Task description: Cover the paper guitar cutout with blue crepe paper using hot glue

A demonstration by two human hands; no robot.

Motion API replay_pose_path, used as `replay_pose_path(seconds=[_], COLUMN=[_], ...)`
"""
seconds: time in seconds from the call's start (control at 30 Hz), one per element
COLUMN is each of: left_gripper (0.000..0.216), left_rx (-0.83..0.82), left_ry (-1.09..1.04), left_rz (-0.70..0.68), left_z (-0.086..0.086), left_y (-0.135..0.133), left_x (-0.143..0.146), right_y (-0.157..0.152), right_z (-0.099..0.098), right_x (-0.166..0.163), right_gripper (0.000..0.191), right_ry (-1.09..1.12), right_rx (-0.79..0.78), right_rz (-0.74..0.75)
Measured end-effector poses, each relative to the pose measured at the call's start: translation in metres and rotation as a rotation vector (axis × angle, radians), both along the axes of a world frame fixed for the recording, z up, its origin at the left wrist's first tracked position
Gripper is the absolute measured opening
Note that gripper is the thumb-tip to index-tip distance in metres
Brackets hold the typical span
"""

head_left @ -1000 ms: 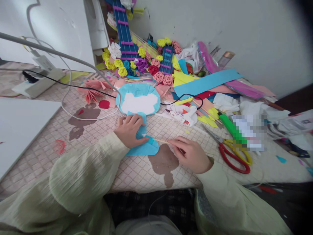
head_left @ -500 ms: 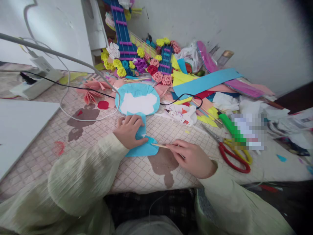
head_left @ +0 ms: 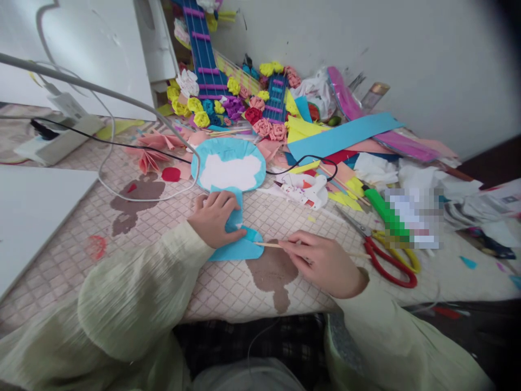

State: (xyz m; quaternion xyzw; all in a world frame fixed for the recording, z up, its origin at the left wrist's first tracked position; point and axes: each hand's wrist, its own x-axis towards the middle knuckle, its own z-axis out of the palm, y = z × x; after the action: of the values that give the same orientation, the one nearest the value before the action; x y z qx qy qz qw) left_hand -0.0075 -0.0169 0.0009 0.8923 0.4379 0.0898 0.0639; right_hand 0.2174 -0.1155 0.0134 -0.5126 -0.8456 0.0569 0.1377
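Observation:
My left hand (head_left: 215,218) lies over the narrow middle of a blue paper-covered cutout (head_left: 238,251), its fingers curled on the paper and the thumb reaching right along the near part. Beyond the fingers the cutout runs to a wide oval with a blue border (head_left: 209,147) folded over a white centre (head_left: 232,172). A thin wooden stick (head_left: 266,245) is pinched in my right hand (head_left: 319,263). The stick's tip meets the right edge of the near blue part, and its back end sticks out behind the hand.
Scissors (head_left: 391,260) with red and yellow handles lie at right, near a white glue gun (head_left: 303,190). Paper strips (head_left: 345,136) and crepe flowers (head_left: 201,119) crowd the back. A white cable (head_left: 154,199) loops from a power strip (head_left: 61,141); a white board (head_left: 40,206) lies left.
The stick's tip has shifted slightly right and down, from on top of the blue paper to its edge. More of its back end shows behind my right hand. My left hand stays put.

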Motion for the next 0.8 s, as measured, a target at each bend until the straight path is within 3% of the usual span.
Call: replay_pose_path(seconds=[0.57, 0.8], left_gripper=[0.048, 0.047], left_rx=[0.002, 0.010], left_ry=[0.008, -0.001], left_rz=[0.007, 0.003], left_z=[-0.0001, -0.0011], left_y=[0.0009, 0.0006], left_x=[-0.0002, -0.0003], right_y=[0.0014, -0.0009], right_z=[-0.0050, -0.0051], right_x=[-0.0019, 0.0028], right_gripper=[0.028, 0.028], right_ry=[0.066, 0.084], right_rx=[-0.020, -0.079], right_rz=[-0.051, 0.017])
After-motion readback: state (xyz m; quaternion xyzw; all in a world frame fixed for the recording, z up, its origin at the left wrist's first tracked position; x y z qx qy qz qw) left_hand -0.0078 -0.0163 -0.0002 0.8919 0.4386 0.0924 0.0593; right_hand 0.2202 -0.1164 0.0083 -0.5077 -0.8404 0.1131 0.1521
